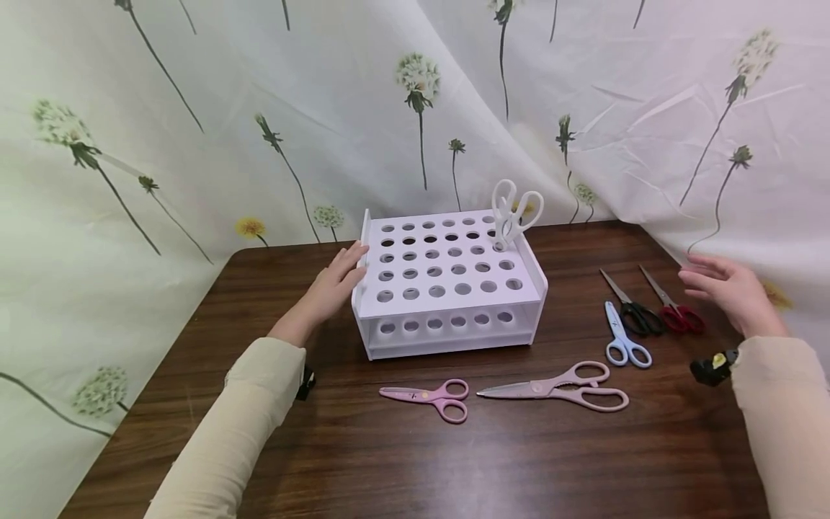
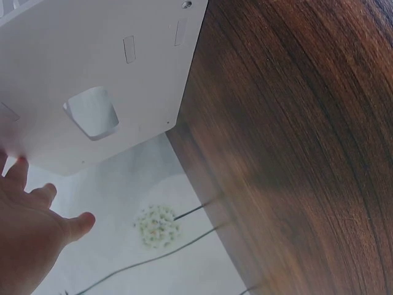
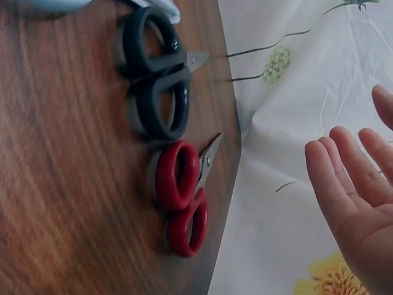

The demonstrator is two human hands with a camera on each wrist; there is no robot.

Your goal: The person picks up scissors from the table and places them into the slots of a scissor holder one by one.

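Note:
A white rack (image 1: 447, 281) with rows of round holes stands at the middle of the table. My left hand (image 1: 332, 288) rests its fingertips at the rack's left side panel, which has a cut-out hole in the left wrist view. White-handled scissors (image 1: 512, 216) stand handles up in a hole near the rack's right back. At the right, my right hand (image 1: 733, 292) is raised with nothing in it, beside the red-handled scissors (image 1: 679, 315). Black-handled scissors (image 1: 638, 316) lie just left of those, both pairs with points away from me.
Light blue scissors (image 1: 624, 342) lie right of the rack. In front of it are small pink scissors (image 1: 434, 396) and larger pale pink kitchen shears (image 1: 558, 389), blades pointing left. A white curtain (image 1: 311, 108) with dandelion prints hangs behind the brown wooden table (image 1: 519, 468).

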